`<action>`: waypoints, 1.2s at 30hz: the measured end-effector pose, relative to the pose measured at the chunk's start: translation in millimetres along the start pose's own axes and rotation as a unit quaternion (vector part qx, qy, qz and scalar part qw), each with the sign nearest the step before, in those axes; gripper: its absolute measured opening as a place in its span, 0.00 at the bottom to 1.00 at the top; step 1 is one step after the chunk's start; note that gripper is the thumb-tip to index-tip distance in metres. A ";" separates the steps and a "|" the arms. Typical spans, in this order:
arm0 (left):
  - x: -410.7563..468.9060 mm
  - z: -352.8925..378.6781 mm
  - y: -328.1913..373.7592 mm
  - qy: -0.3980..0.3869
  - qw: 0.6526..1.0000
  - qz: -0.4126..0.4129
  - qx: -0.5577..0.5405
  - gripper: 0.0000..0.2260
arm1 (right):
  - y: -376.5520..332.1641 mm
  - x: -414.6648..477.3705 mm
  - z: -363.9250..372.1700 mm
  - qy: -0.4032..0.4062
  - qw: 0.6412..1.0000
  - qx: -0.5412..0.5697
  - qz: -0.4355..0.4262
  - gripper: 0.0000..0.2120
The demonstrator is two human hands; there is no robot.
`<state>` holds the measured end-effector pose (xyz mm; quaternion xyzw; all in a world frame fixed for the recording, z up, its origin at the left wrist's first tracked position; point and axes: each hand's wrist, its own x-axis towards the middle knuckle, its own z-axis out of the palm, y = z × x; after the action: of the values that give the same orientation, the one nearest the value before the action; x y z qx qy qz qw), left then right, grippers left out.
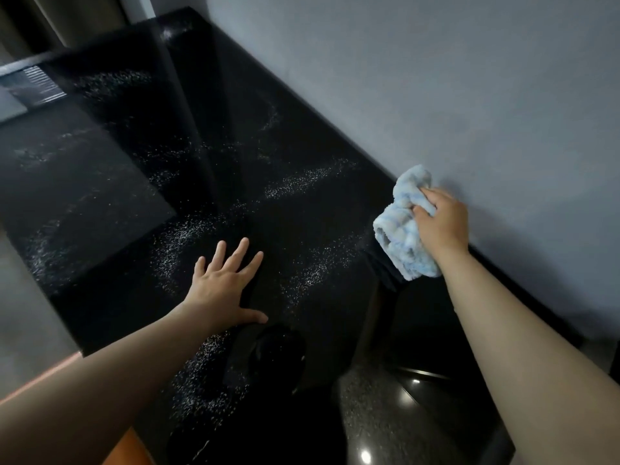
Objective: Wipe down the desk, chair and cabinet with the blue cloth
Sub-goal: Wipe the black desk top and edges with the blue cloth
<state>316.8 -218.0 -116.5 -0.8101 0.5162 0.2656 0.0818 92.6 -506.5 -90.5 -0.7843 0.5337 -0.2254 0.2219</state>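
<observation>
Centrally, a glossy black surface (302, 146) filled most of the frame, running from the upper left to the lower right. A plain grey wall (436, 78) bordered its far edge and occupied the upper right of the frame. A strip of grey floor (27, 330) showed along the left edge.

Two bare forearms entered from the bottom of the frame, one at lower left and one at lower right.

Streaks and patches of fine white specks (302, 182) lay scattered across the middle of the surface, densest near the centre and toward the lower centre.

The blue cloth (401, 236), pale and fluffy, was bunched at the right of the frame, just beside the line where the surface met the wall. Its lower end hung over the surface; whether it touched the surface could not be determined.

The right hand (441, 224) held the cloth from the right, with its fingers (431, 196) curled into the upper folds.

The left hand (223, 290) rested palm down on the surface at lower centre, well apart from the cloth. Its fingers (240, 251) were straight and spread wide, the thumb pointing to the right, and it held nothing.
</observation>
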 end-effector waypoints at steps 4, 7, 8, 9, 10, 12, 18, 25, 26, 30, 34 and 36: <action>1.1 1.6 -0.9 0.003 1.000 -0.004 -0.014 0.52 | 11.2 22.4 13.2 -0.002 0.999 -0.043 -0.029 0.13; 1.3 2.3 -0.5 0.004 1.000 -0.006 -0.019 0.53 | 23.4 40.5 24.8 -0.023 0.993 -0.113 -0.033 0.14; 1.5 2.3 -0.5 0.005 1.000 -0.007 -0.016 0.53 | 28.1 45.0 29.4 -0.041 0.990 -0.134 -0.031 0.14; 1.8 1.9 -0.4 0.004 1.000 -0.007 -0.013 0.53 | 29.5 46.8 32.5 -0.057 0.985 -0.157 -0.029 0.15; 1.8 1.7 -0.1 0.002 1.000 -0.007 -0.012 0.53 | 32.0 48.7 35.7 -0.072 0.981 -0.179 -0.024 0.16; 1.7 1.1 0.6 0.001 1.000 -0.007 -0.014 0.53 | 29.4 51.4 37.8 -0.099 0.970 -0.224 -0.012 0.17; 1.9 2.2 -0.9 0.001 1.000 -0.005 -0.010 0.52 | 15.6 50.1 34.1 -0.141 0.958 -0.248 0.021 0.16; 2.1 2.2 -0.5 0.002 1.000 -0.002 -0.011 0.52 | 9.2 11.0 39.1 -0.131 0.978 -0.159 -0.035 0.15; 2.1 2.0 -0.3 0.000 1.000 -0.002 -0.008 0.52 | 10.2 6.4 42.2 -0.134 0.980 -0.147 -0.031 0.15; 2.0 2.4 -0.2 -0.002 1.000 -0.001 -0.003 0.52 | 6.2 -14.6 50.6 -0.134 0.981 -0.136 -0.004 0.21; 2.1 1.5 0.2 -0.003 1.000 0.000 0.001 0.52 | -1.1 -33.1 56.2 -0.132 0.984 -0.122 0.017 0.23; 2.8 1.5 0.4 -0.002 1.000 0.001 -0.002 0.52 | -5.1 -41.7 56.2 -0.133 0.985 -0.111 0.019 0.20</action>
<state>316.8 -219.8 -119.1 -0.8092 0.5164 0.2684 0.0805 115.8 -459.6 -137.3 -0.8168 0.5357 -0.0541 0.2071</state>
